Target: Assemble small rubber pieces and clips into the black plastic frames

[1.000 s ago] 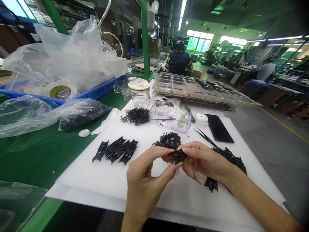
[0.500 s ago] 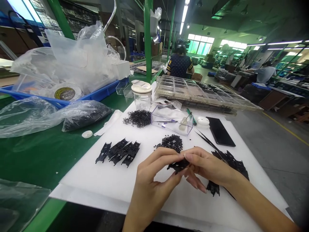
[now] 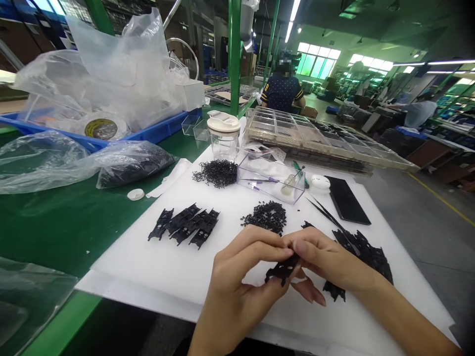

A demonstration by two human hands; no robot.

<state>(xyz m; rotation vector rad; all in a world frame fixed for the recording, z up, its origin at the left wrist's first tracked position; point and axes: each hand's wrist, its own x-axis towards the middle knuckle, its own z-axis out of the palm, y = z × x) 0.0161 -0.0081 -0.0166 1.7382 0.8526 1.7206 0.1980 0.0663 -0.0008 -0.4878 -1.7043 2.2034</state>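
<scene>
Now gripping a black bracket (image 3: pixel 281 270) in the left hand (image 3: pixel 237 277), pinching its far end with the right hand (image 3: pixel 326 252), black granules (image 3: pixel 267 215) just beyond; likely calling for steady fingertips.

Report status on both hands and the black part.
Left hand and right hand both gripping black part. Small black pieces just beyond. Tweezers past right hand.

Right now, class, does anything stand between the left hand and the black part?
Nothing visible does: the left hand grips the black part directly. The right hand has its fingers at the part's upper end, beside the left fingertips.
</scene>
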